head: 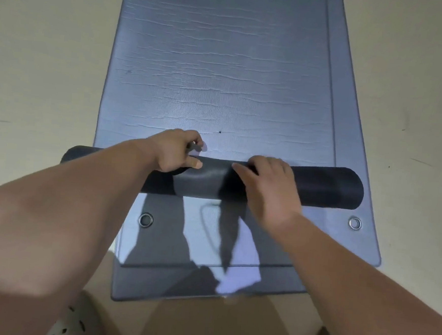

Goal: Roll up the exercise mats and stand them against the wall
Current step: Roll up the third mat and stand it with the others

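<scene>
nearest to you, on your side of the dark roll (324,186), a pale perforated shoe (75,319) shows at the bottom edge. just past it begins the short edge of the lower mat (152,288), flat on the beige floor (39,47). the upper mat (223,61) lies on top of it, its short edge set a little closer to the roll and skewed towards your right. between that edge and the roll sit two metal eyelets, the left eyelet (146,219) partly under your forearm's shadow and the right eyelet (355,223) near the roll's right end. the roll itself lies crosswise on the upper mat, its left end overhanging the mat's side. your right hand (268,184) grasps it near the middle, palm down, fingers bent over its far side and thumb stretched along the top. your left hand (179,150) grips it just left of that, thumb pressed on top and fingers curled at the far edge around something small and grey that you cannot make out. beyond the roll both mats stretch away flat, the upper one finely wrinkled.
</scene>
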The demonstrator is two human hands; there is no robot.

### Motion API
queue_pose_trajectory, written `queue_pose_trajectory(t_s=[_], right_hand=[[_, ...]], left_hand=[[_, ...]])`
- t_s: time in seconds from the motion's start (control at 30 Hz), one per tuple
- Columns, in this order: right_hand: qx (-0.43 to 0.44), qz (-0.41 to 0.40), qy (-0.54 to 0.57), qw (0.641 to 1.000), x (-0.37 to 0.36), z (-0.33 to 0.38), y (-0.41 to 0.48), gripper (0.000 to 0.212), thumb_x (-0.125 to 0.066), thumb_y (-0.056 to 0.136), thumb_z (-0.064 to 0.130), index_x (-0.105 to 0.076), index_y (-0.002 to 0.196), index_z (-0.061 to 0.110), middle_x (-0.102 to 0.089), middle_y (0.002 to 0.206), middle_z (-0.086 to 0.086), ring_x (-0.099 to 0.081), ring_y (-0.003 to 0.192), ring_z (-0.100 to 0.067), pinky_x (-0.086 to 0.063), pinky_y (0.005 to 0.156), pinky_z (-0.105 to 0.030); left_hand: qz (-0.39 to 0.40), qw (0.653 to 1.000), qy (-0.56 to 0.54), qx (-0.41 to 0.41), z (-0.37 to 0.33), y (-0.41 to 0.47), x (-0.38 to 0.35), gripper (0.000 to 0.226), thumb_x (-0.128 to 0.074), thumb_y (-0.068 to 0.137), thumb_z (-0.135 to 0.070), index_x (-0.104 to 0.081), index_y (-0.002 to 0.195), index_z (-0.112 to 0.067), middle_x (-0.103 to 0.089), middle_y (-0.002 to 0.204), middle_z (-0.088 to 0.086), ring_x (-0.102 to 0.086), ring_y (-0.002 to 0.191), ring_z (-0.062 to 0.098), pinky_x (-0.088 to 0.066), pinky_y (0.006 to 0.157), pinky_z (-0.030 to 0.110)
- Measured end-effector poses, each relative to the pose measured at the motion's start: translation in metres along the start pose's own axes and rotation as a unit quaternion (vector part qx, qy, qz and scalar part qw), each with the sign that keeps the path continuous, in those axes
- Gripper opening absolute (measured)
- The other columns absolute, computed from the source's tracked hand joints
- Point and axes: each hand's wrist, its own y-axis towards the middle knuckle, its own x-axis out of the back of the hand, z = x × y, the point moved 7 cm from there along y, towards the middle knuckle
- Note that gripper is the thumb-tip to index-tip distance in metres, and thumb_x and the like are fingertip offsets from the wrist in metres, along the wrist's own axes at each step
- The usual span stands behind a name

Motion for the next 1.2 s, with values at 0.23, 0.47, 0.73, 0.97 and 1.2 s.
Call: queue_pose_trajectory(t_s=[0.23,0.47,0.73,0.97,1.2], right_hand=[[-0.056,0.174,-0.119,0.976,-0.049,0.014,-0.015,0.131,-0.051,0.081,0.085,0.03,0.154,0.014,0.031,0.166,-0.018,0.03,0.153,-0.041,0.024,0.112,-0.07],[-0.048,0.196,-0.104,0.974,-0.042,-0.006,0.045,0.146,-0.073,0.067,0.08,0.019,0.162,0.017,0.017,0.171,-0.014,0.021,0.157,-0.037,0.015,0.118,-0.068],[-0.055,0.101,-0.086,0.99,-0.045,-0.01,0.012,0.119,-0.081,0.077,0.035,0.001,0.163,0.033,0.0,0.173,-0.019,0.005,0.156,-0.049,0.009,0.12,-0.068],[-0.046,0.211,-0.1,0.971,-0.025,-0.025,0.079,0.084,-0.055,0.103,0.037,0.004,0.16,0.052,-0.022,0.169,-0.009,-0.017,0.154,-0.043,-0.003,0.124,-0.067],[-0.002,0.225,-0.029,0.974,0.004,-0.013,0.073,0.072,-0.064,0.098,0.029,-0.03,0.157,0.053,-0.064,0.138,0.0,-0.057,0.125,-0.026,-0.041,0.105,-0.04]], left_hand=[[-0.164,0.96,0.211,0.089,-0.007,-0.027,0.001,0.053,-0.052,0.096,-0.058,-0.043,0.144,-0.037,-0.035,0.156,0.001,-0.036,0.137,0.033,-0.033,0.107,0.058],[-0.213,0.934,0.284,-0.025,-0.032,-0.059,-0.082,0.096,-0.056,0.086,-0.054,-0.012,0.161,-0.013,-0.004,0.169,0.017,0.0,0.154,0.041,-0.001,0.111,0.074],[-0.092,0.945,0.309,0.053,-0.021,-0.004,-0.054,0.136,-0.071,0.073,-0.065,0.026,0.156,-0.016,0.03,0.164,0.01,0.027,0.152,0.033,0.004,0.112,0.078],[-0.149,0.941,0.299,0.052,-0.03,-0.009,-0.032,0.126,-0.062,0.077,-0.069,0.019,0.158,-0.018,0.023,0.167,0.008,0.02,0.154,0.033,0.003,0.116,0.072],[-0.249,0.924,0.289,-0.013,-0.019,-0.069,-0.086,0.12,-0.069,0.075,-0.06,0.001,0.159,-0.009,0.011,0.168,0.019,0.012,0.154,0.039,0.003,0.115,0.072]])
